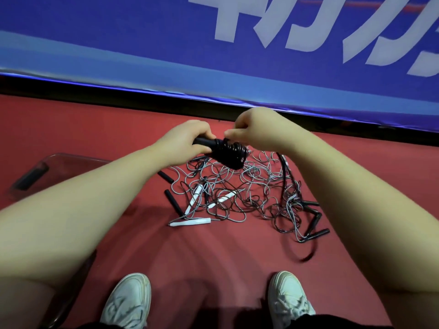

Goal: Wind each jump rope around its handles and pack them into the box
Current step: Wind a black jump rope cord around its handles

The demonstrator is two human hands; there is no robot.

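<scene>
red flooring (118, 129) lies under everything. the left hand (187, 141) grips a pair of black handles (204, 142) held side by side above the floor, its fingers curled round their left end. black cord (231, 154) is coiled in tight turns round the right part of those handles. the right hand (256, 131) is closed just above the coil, its thumb and fingers pinching the cord at the top of the turns. beneath the hands sits a tangled heap of ropes (237, 193), grey and black cords looped through one another. white handles (190, 222) lie at its near left edge and more dark handles (316, 224) at its near right. a clear plastic box (59, 160) stands on the floor to the left, well apart from the heap, with one dark bundle (31, 176) inside. two white shoes (128, 300) show at the bottom edge. a blue banner (118, 43) with white lettering runs along the back.
</scene>
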